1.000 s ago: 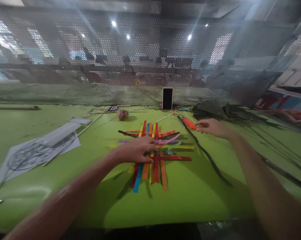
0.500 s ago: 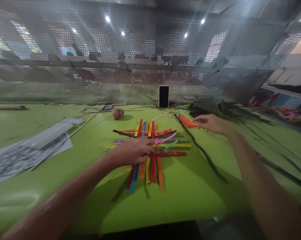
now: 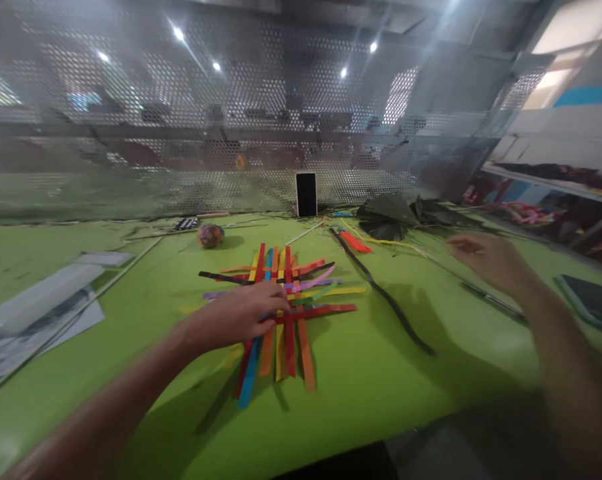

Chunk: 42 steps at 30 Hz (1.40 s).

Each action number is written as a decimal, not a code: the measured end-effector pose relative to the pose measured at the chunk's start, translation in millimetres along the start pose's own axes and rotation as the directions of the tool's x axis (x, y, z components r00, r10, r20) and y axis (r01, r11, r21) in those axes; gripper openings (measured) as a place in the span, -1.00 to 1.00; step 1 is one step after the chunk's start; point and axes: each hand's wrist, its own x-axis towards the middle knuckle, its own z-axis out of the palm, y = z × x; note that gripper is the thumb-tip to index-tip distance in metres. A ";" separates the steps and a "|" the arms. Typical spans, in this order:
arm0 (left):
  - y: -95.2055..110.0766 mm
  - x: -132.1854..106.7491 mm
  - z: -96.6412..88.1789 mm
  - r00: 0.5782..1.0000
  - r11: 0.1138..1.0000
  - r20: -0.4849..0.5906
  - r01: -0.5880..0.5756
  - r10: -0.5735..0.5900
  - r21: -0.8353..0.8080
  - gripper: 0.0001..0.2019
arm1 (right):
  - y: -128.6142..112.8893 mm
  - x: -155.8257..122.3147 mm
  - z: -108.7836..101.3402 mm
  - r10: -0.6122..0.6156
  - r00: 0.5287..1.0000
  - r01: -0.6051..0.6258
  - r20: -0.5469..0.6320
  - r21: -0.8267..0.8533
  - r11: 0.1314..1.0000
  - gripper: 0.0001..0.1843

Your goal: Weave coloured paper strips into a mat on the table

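A loose lattice of woven coloured strips in red, orange, yellow, blue, purple and black lies flat before me. My left hand rests on its left middle, fingers bent and pressed down on the strips, hiding part of the weave. Off to the right, above the table, is my right hand, slightly blurred, with thumb and fingers closed together. A narrow yellow strip trails from the back toward these fingers; a yellowish bit shows between them. A bundle of orange-red strips and a long black strip lie between the hands.
On the green table stand a ball of mixed colours and an upright phone. Dark leaves lie at the back right. Another phone is at the right, printed paper at the left. A perforated screen closes the back.
My right hand has moved right, away from the orange-red bundle, and the yellow strip now stretches out after it. My left hand stays on the weave. The view has turned slightly right.
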 end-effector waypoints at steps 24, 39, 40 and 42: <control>-19.1 -4.7 -24.9 0.960 0.982 -0.264 0.136 -0.096 0.135 -0.75 | -45.1 87.9 124.9 -0.153 0.949 0.262 0.276 -0.420 0.869 -0.62; -22.5 -5.9 -22.3 0.954 0.983 -0.275 0.155 -0.123 0.100 -0.75 | -49.9 71.5 121.9 -0.244 0.969 0.246 0.031 -0.133 0.960 -0.57; -26.1 -9.2 -25.8 0.939 0.981 -0.316 0.171 -0.136 0.086 -0.75 | -49.9 71.6 122.1 -0.251 0.968 0.252 0.030 -0.120 0.960 -0.58; -34.8 -17.7 -32.7 0.903 0.975 -0.394 0.212 -0.171 0.063 -0.75 | -48.5 72.8 123.1 -0.269 0.963 0.271 0.029 -0.104 0.957 -0.60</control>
